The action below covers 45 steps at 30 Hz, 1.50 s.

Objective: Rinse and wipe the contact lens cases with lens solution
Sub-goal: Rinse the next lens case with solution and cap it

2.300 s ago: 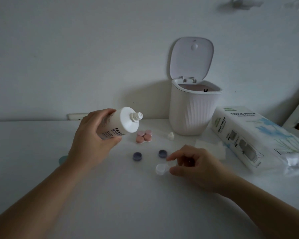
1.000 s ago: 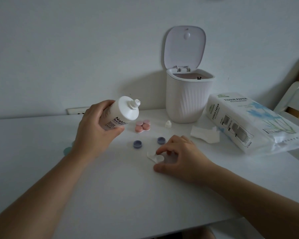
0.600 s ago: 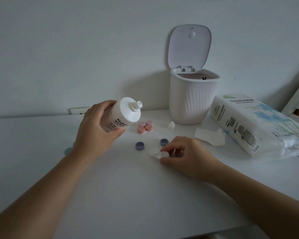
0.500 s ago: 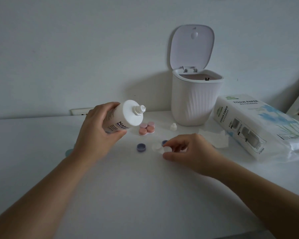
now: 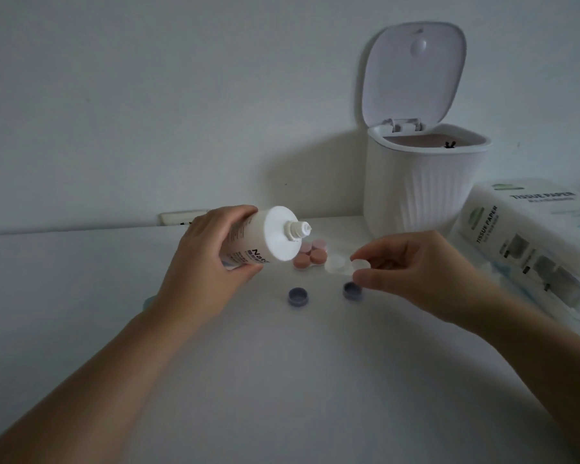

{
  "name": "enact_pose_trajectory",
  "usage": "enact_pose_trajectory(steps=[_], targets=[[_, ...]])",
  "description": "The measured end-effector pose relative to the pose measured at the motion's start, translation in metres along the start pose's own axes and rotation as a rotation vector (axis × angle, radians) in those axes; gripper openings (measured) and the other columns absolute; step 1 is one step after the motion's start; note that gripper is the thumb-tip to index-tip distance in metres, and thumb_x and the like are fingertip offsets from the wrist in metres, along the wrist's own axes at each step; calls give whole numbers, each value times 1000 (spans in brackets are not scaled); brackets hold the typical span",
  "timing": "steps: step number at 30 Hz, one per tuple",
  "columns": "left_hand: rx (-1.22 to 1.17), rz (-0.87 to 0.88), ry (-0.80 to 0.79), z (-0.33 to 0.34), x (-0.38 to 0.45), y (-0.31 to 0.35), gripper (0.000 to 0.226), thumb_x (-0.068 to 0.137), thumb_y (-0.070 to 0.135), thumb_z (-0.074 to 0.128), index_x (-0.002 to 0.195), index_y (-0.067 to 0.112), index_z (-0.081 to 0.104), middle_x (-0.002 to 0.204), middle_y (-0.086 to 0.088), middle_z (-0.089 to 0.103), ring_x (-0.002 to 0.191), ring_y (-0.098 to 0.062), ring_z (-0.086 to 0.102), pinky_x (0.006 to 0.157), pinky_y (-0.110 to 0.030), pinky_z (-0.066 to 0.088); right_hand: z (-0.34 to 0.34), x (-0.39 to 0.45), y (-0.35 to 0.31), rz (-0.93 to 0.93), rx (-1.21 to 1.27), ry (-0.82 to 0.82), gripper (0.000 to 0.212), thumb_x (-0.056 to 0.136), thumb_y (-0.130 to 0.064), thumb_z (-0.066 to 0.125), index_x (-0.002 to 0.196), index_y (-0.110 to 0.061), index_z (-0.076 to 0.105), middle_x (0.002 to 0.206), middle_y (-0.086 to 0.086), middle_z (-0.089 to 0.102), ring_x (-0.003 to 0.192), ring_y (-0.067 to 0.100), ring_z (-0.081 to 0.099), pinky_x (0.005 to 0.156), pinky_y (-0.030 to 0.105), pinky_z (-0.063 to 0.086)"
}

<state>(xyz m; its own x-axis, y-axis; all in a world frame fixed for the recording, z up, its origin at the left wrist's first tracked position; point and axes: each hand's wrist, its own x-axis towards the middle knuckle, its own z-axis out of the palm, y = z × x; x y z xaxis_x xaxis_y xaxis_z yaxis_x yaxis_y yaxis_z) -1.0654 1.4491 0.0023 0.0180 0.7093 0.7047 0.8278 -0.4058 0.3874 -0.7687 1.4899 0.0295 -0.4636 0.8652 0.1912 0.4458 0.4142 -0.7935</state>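
Fingers (image 5: 360, 254) pinching clear case (image 5: 340, 265), white table (image 5: 282, 380) (dim), plain wall (image 5: 148, 95)

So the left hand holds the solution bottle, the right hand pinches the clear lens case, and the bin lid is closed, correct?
Not quite. The head view shows the bin lid open, standing upright. The rest holds: the left hand holds the solution bottle, and the right hand pinches the clear lens case.

bin (image 5: 419, 192) behind, tissue pack (image 5: 529, 249) right of it, two caps (image 5: 298, 297) in front on table (image 5: 282, 380)
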Motion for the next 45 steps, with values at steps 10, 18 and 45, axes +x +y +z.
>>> enact_pose_trajectory(steps=[10, 18, 45], targets=[[92, 95, -57, 5, 0, 11, 71, 67, 12, 93, 130, 16, 62, 130, 3, 63, 121, -19, 55, 101, -29, 42, 5, -14, 0, -67, 70, 46, 20, 71, -37, 82, 90, -32, 79, 79, -9, 76, 73, 6, 70, 70, 13, 53], [147, 143, -39, 3, 3, 16, 70, 65, 1, 90, 129, 11, 64, 131, -4, 64, 121, -27, 57, 103, -42, 46, 8, -15, 3, -83, 51, 43, 19, 73, -39, 83, 91, -35, 78, 82, -11, 76, 75, 5, 70, 75, 19, 56], [239, 207, -36, 5, 4, 20, 61, 62, -10, 82, 119, 5, 66, 126, -9, 64, 122, -33, 55, 108, -48, 40, 11, -16, 4, -95, 37, 5, 28, 72, -46, 77, 96, -32, 78, 81, -16, 73, 78, 1, 69, 74, 12, 52]])
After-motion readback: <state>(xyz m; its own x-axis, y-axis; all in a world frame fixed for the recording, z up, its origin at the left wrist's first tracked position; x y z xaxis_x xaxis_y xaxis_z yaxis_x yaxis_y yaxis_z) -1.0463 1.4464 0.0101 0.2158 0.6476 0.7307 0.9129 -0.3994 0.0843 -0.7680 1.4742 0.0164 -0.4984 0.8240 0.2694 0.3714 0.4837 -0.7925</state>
